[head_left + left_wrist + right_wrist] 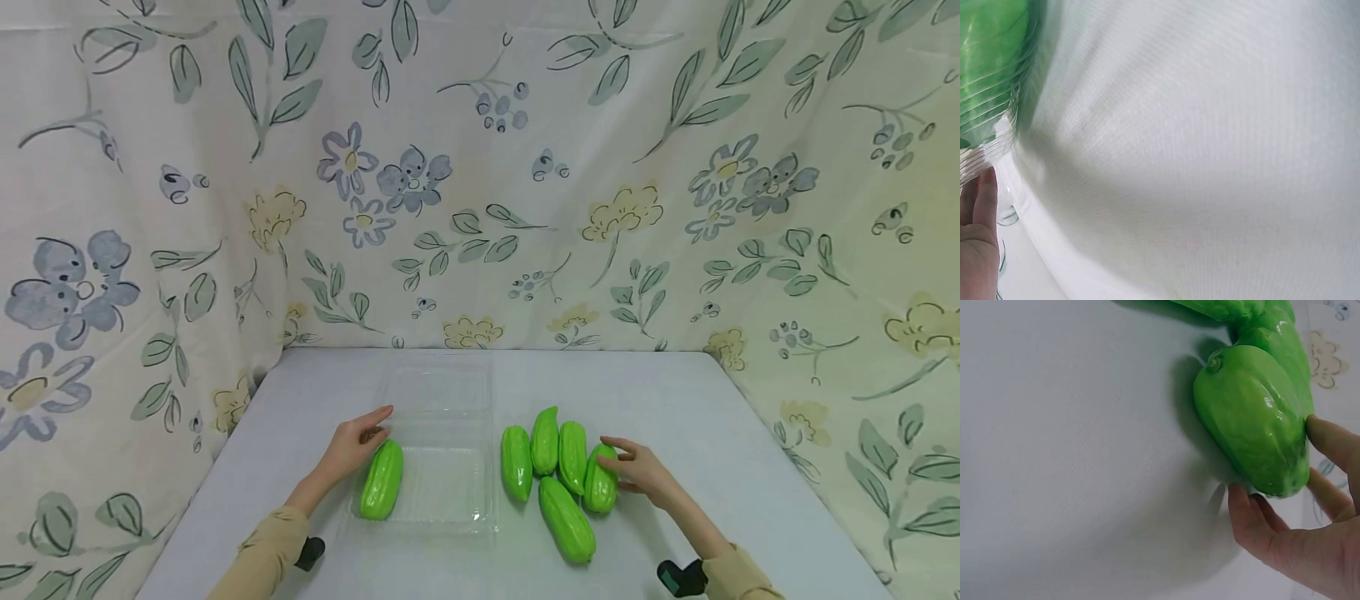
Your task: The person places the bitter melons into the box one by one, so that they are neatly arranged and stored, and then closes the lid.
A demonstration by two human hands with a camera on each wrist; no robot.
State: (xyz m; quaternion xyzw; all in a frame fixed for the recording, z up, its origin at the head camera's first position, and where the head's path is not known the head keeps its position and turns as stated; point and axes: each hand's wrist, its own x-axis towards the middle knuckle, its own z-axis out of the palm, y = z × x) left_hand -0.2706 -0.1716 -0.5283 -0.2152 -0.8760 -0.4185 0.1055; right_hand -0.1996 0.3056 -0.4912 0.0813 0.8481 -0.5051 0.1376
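A clear plastic clamshell container (450, 527) lies with its lid (442, 387) folded back. Inside, along its left side, rests one glossy green gourd-like vegetable (382, 481). My left hand (356, 443) is at the container's left edge by the hinge; its fairly straight fingers (985, 203) touch the ribbed wall in the left wrist view. To the right, my right hand (642, 472) has its thumb and fingers around one end of the rightmost green gourd (1250, 419), which still lies on the table. Part of that gourd is hidden behind the fingers in the head view.
Several more green gourds sit close together between the container and my right hand, one (567, 521) nearer me and another (516, 462) at the group's left. The white-covered table (637, 383) ends at a floral curtain (480, 183) behind and at the sides.
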